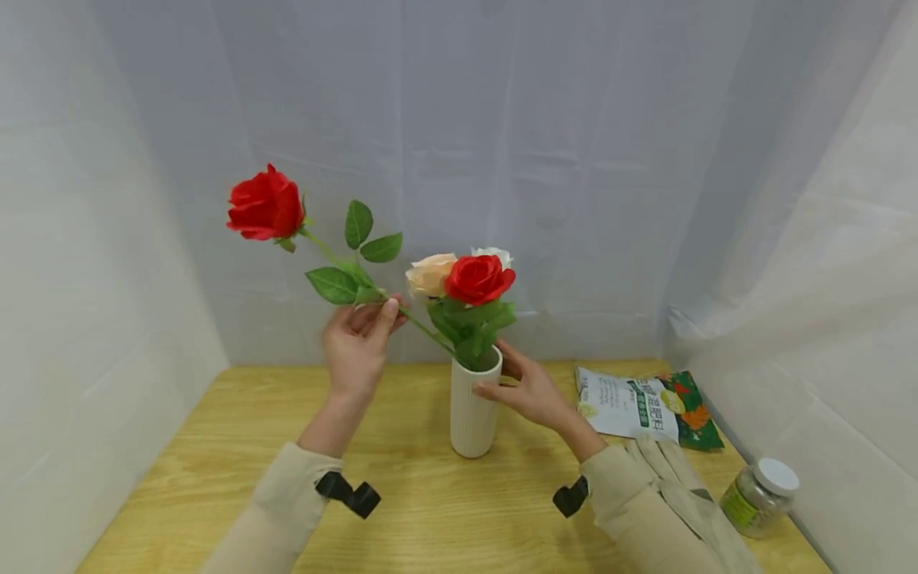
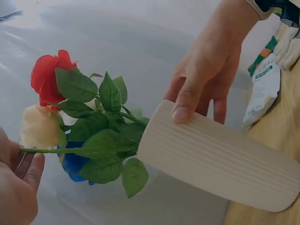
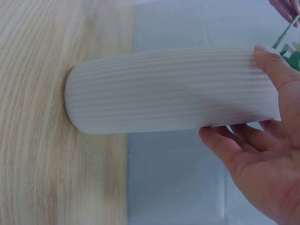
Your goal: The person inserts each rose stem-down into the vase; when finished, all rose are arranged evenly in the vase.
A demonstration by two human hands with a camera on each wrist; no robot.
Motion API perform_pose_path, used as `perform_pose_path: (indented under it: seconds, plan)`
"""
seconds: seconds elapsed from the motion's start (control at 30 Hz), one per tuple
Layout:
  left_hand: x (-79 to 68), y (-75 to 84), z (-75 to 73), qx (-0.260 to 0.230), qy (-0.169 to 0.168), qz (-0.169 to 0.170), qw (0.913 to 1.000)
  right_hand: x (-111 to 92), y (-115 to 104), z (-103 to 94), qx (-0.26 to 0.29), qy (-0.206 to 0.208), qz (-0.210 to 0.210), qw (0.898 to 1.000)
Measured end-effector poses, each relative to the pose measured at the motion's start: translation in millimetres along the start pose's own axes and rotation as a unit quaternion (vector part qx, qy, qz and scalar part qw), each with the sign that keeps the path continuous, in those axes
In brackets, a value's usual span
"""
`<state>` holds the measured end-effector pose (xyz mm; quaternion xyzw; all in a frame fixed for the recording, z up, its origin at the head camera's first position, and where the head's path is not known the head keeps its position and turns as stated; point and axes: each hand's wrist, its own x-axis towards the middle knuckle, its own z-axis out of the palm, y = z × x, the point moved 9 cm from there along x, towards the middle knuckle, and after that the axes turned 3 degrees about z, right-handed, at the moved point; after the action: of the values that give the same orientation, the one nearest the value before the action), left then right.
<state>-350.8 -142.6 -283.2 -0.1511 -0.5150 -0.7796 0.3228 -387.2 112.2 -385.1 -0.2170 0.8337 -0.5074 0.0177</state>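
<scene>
Between thumb and fingers, my left hand (image 1: 362,339) pinches the green stem of a long red rose (image 1: 265,204). This rose leans to the left, and its lower stem runs into the mouth of a white ribbed vase (image 1: 473,414). My right hand (image 1: 531,387) grips the vase near its rim, thumb in front and fingers around the far side. The vase stands upright on the table. In it are another red rose (image 1: 479,279), a peach rose (image 1: 430,275), a white rose (image 1: 493,256) and a blue flower (image 2: 74,161), with green leaves at the rim.
On the right of the wooden table (image 1: 409,510) lies a white and green printed bag (image 1: 631,402). Pale gloves (image 1: 681,494) lie in front of it, near a clear jar with a white lid (image 1: 762,496). Pale sheeting (image 1: 574,159) hangs behind and at both sides.
</scene>
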Motion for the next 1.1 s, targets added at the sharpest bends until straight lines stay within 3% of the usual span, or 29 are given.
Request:
perform_pose_path:
  seconds: [0.23,0.57,0.7,0.9,1.1]
  plan:
    - [-3.2,-33.4,10.4,0.008,-0.032,-0.039,0.9987,6,2,2.3,-0.009,0.0,0.01,1.0]
    - [-13.3,-67.8,23.3,0.075,-0.095,-0.082,0.9893,10,6,2.8,-0.016,0.0,0.024,1.0]
    - [-18.2,-74.9,26.7,0.114,-0.117,-0.084,0.983,11,5,3.6,-0.006,-0.002,0.014,1.0]
    - [-24.2,-81.9,26.6,0.217,-0.137,-0.067,0.9642,12,5,5.5,-0.007,-0.004,0.005,1.0]
    - [-25.9,-87.7,26.9,0.226,-0.157,-0.055,0.9599,12,8,6.4,-0.005,-0.004,0.007,1.0]
